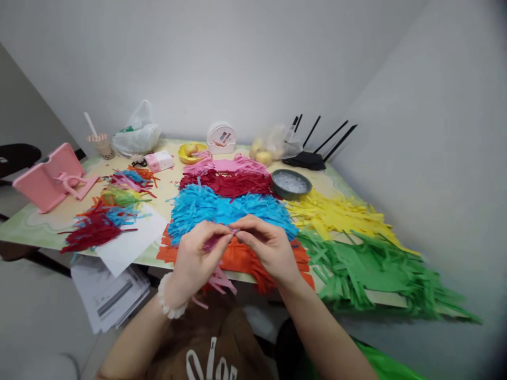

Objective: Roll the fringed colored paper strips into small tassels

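My left hand (202,248) and my right hand (263,243) meet over the near edge of the table, thumbs and forefingers pinched together. Between them is a small bit of pink fringed paper (219,279); its strips hang below my left hand, and much of it is hidden by the fingers. Under and just beyond my hands lie stacked layers of fringed paper: orange (237,258), blue (222,207), dark red (222,182) and pink (225,164).
Yellow fringe (336,211) and green fringe (372,264) spread to the right. A grey bowl (291,192) and a black router (307,160) stand behind. At left are finished-looking tassels (97,224), white paper (132,237), a pink tablet stand (51,179) and a drink cup (103,146).
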Demonstrator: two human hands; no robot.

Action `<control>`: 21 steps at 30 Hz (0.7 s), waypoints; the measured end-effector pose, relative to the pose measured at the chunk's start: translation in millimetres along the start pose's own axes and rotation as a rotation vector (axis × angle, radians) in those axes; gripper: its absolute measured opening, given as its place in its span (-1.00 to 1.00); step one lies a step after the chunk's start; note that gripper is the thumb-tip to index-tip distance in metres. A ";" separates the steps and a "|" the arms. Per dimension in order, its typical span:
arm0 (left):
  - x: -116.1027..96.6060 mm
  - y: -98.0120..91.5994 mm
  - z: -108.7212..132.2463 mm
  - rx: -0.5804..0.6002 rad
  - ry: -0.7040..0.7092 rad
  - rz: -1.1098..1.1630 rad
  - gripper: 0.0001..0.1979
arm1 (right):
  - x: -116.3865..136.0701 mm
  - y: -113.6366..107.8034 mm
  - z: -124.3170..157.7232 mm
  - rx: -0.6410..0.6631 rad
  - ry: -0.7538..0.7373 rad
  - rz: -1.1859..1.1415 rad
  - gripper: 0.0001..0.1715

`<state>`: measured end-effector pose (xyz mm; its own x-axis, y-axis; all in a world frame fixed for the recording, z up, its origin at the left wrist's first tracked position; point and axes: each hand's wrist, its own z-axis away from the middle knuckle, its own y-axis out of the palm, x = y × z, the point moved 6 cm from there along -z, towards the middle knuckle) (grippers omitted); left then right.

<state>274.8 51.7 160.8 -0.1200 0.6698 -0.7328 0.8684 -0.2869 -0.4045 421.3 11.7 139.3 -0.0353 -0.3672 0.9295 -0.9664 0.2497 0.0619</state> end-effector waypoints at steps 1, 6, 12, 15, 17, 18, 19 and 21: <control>-1.0 -1.2 1.0 0.013 0.002 -0.002 -0.91 | -2.7 1.5 2.3 -0.017 0.030 -0.029 -0.83; 0.1 -3.3 3.8 0.129 -0.069 0.045 -0.89 | -14.2 7.5 11.4 -0.093 0.110 -0.108 -0.68; -1.2 -8.1 9.0 0.107 -0.025 0.004 -0.91 | -19.3 16.6 19.9 -0.103 0.085 -0.110 -0.74; 6.7 -8.1 12.8 0.048 -0.116 0.100 -0.90 | -17.8 20.7 21.6 -0.098 0.084 -0.093 -0.76; 12.5 -5.2 15.7 0.044 -0.187 0.224 -0.90 | -13.9 21.0 21.0 -0.124 0.060 -0.072 -0.78; 14.7 -3.4 17.1 0.050 -0.214 0.282 -0.89 | -12.3 21.2 20.6 -0.137 0.050 -0.069 -0.78; 16.6 -2.2 18.5 0.049 -0.235 0.325 -0.88 | -11.4 21.7 20.3 -0.147 0.045 -0.068 -0.77; 20.2 -1.4 21.7 0.027 -0.265 0.359 -0.86 | -11.9 24.0 20.5 -0.144 0.050 -0.061 -0.76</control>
<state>260.8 50.8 134.7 0.0648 0.3268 -0.9429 0.8650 -0.4896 -0.1102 393.3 3.7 122.2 0.0382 -0.3418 0.9390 -0.9197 0.3555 0.1668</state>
